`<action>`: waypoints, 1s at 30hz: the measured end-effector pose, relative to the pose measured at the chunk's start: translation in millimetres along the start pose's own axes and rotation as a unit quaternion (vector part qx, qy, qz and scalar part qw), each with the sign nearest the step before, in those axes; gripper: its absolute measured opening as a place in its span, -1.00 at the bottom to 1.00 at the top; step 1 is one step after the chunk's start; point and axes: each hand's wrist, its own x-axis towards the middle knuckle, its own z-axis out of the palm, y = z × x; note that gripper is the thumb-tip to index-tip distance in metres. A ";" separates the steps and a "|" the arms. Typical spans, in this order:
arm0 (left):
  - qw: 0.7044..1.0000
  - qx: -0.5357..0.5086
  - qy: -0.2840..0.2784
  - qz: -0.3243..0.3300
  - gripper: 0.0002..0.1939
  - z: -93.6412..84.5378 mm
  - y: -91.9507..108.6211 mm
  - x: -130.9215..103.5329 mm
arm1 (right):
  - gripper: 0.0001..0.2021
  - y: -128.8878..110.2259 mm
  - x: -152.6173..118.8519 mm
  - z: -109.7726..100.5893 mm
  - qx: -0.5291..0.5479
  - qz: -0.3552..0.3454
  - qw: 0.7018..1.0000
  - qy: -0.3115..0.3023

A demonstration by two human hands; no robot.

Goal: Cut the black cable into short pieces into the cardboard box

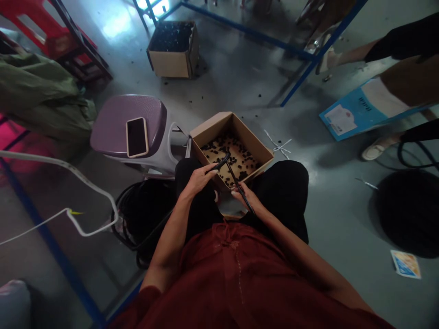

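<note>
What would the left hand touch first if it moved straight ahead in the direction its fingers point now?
Probably the cardboard box: the left hand, holding a black cable, points at its near wall, with small black pieces just beyond. Depth is unclear.

1. The blue and white flat carton [356, 114] on the floor at the right carries a white label and some white characters, but they are too small and blurred to read.
2. The small printed card [405, 264] on the floor at the lower right perhaps bears lettering; none is legible.
</note>
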 end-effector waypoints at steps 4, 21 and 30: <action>1.000 -0.018 -0.018 -0.018 -0.56 0.1 -0.8 2.1 | -0.53 -6.6 1.6 -5.3 -0.020 0.004 1.000 -0.003; 0.993 -0.080 -0.077 -0.048 -0.52 6.2 -4.0 5.6 | -0.55 -6.7 7.2 -3.2 0.000 0.004 1.000 0.010; 0.980 -0.135 -0.116 -0.089 -0.47 9.8 -9.2 6.5 | -0.53 -3.2 14.0 -0.9 0.026 0.027 0.999 -0.001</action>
